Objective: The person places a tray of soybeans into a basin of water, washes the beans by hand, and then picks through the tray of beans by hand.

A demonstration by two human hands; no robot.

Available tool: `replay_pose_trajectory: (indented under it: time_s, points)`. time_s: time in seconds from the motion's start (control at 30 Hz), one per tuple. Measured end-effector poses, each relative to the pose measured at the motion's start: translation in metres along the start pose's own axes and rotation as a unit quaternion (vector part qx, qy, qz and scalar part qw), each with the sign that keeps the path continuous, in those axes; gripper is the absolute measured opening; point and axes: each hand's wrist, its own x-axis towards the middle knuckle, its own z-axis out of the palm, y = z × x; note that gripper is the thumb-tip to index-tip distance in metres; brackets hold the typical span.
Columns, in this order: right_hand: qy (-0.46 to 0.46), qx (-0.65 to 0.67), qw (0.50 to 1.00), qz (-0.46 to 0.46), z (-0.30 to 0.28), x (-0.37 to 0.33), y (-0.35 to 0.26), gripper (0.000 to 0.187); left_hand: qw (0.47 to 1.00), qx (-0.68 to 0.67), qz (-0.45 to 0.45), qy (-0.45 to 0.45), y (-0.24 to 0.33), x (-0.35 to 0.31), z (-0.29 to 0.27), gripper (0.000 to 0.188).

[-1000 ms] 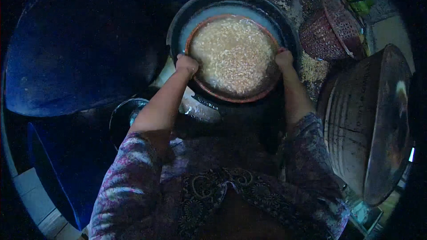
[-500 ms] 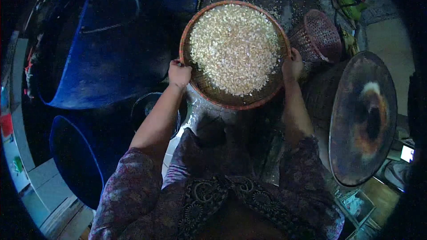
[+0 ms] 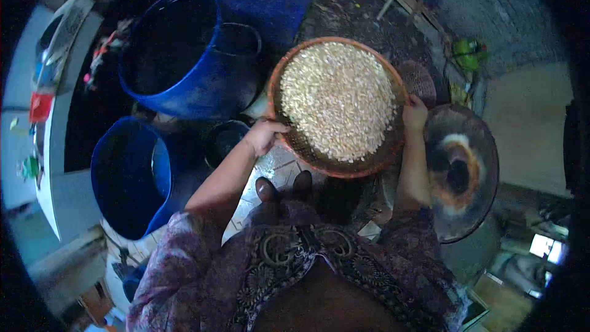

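Observation:
A round, shallow woven basket [image 3: 353,174] with an orange-brown rim is held out in front of me. Pale bean-like pieces [image 3: 338,98] are heaped in it, leaving bare weave along the near side. At the rim's left, lower edge, my left hand [image 3: 264,137] is closed with its thumb laid over the top. My right hand [image 3: 415,114] grips the opposite side; its fingers are partly hidden by the rim. The basket looks slightly tilted, its right side nearer to me.
Two blue drums, one farther [image 3: 184,95] and one nearer [image 3: 123,178], stand open at left. A dark bucket [image 3: 224,141] sits beside them. At right is a large, round, scorched lid-like disc [image 3: 485,190]. Behind it stands a pinkish perforated basket [image 3: 418,80]. A green container [image 3: 468,55] lies farther back.
The view has turned, and the surroundings have shifted in it. Both hands still hold the basket, which now sits lower and further right in view. Shoes and tiled floor have come into sight.

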Motion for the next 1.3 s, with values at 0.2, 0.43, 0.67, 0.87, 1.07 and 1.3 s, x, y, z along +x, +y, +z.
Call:
replay_pose_trajectory:
  time_s: [0.2,0.43,0.67,0.87,1.07,1.3]
  points:
    - [-0.08,-0.151,0.985,0.037,0.016,-0.023,-0.107,0.018,0.982,0.069,0.164,0.061,-0.027,0.016,-0.034,0.05]
    - [-0.077,-0.05,0.993,0.074,-0.014,-0.002,-0.021,0.024,0.974,0.121,0.141,0.131,-0.013,-0.008,0.02,0.044]
    - [-0.07,0.028,0.992,0.098,-0.011,-0.01,-0.031,0.023,0.978,0.119,0.135,0.105,-0.018,-0.017,0.024,0.036]
    - [-0.07,-0.006,0.993,0.091,-0.023,-0.007,-0.024,0.023,0.974,0.104,0.152,0.131,-0.018,-0.011,0.037,0.027]
    - [-0.068,-0.114,0.988,0.075,-0.03,-0.016,-0.066,0.024,0.983,0.135,0.076,0.099,-0.006,-0.023,0.043,0.035]
    - [-0.039,-0.05,0.991,0.12,-0.031,-0.025,-0.092,0.025,0.976,0.109,0.102,0.161,-0.02,-0.019,0.041,0.031]
